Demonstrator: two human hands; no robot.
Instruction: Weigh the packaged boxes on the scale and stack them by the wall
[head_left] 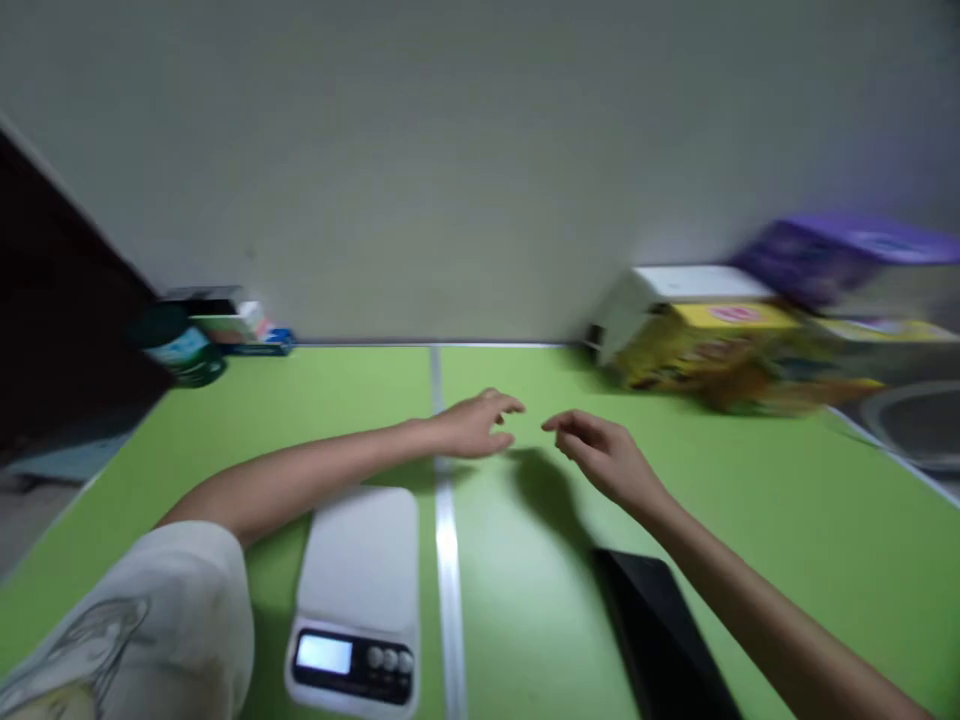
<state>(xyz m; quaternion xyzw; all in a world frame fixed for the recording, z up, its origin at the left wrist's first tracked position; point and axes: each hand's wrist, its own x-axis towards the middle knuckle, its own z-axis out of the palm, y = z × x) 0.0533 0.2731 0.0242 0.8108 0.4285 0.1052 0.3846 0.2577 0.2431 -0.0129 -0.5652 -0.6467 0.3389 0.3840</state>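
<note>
My left hand (478, 424) reaches across above the green table (510, 630), fingers apart and nothing in it. Facing it, a small gap away, is my right hand (596, 448), its fingers bent but apart, also holding nothing. Below my left forearm lies a white digital kitchen scale (364, 570) with a lit display and a bare weighing plate. A flat black object (660, 630), whose kind I cannot make out, rests on the table beside my right forearm.
Yellow boxes (712, 345) and a purple package (847, 250) are stacked at the back right, blurred. A dark green jar (184, 345) and small boxes (240, 320) stand at the back left. A metal strip (448, 560) runs down the table; a grey wall (465, 170) rises behind.
</note>
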